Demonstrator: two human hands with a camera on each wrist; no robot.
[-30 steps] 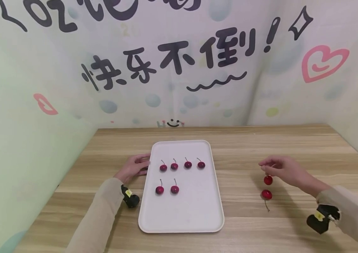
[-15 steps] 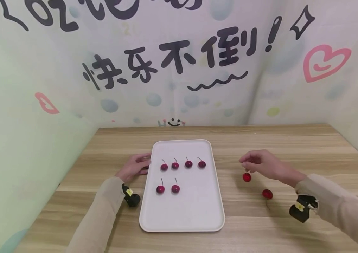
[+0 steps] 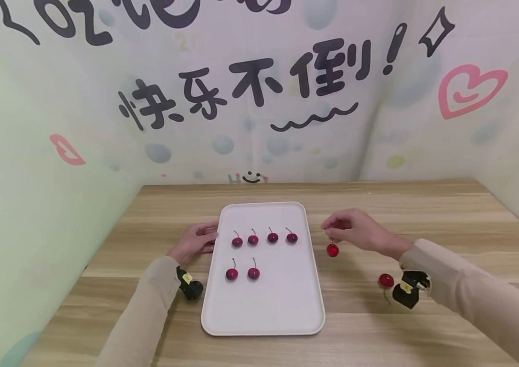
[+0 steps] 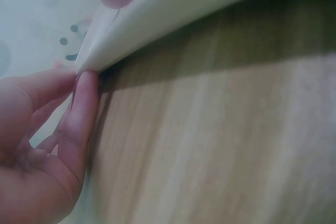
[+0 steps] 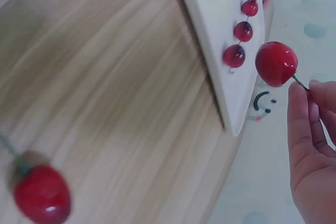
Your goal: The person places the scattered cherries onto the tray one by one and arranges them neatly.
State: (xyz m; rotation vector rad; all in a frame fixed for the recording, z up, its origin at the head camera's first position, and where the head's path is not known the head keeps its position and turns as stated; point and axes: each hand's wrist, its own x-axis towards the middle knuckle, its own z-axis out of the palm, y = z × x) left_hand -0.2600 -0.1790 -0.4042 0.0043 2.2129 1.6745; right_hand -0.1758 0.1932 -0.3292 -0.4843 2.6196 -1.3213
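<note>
By its stem, a red cherry [image 3: 332, 250] hangs from the pinching thumb and fingertips of my right hand [image 3: 356, 229], just right of the white tray [image 3: 282, 306]. The right wrist view shows this cherry [image 5: 276, 64] below the fingertips, apart from the tray. Several dark red cherries lie on the tray, with a row across its upper part and two, including this cherry [image 3: 253, 273], in a lower row. My left hand [image 3: 193, 240] touches the tray's left rim with its fairly straight fingers. The left wrist view has those fingertips [image 4: 88, 80] against the rim.
Another red cherry [image 3: 385, 281] lies on the wooden table [image 3: 356, 336] near my right wrist, stem toward me. A printed cloth backdrop [image 3: 250, 148] stands behind the table. Black wrist cameras [image 3: 189, 285] sit on both sleeves.
My right hand has carried the pinched cherry leftward, from above the loose cherry to close beside the tray. The left hand and the tray have stayed in place.
</note>
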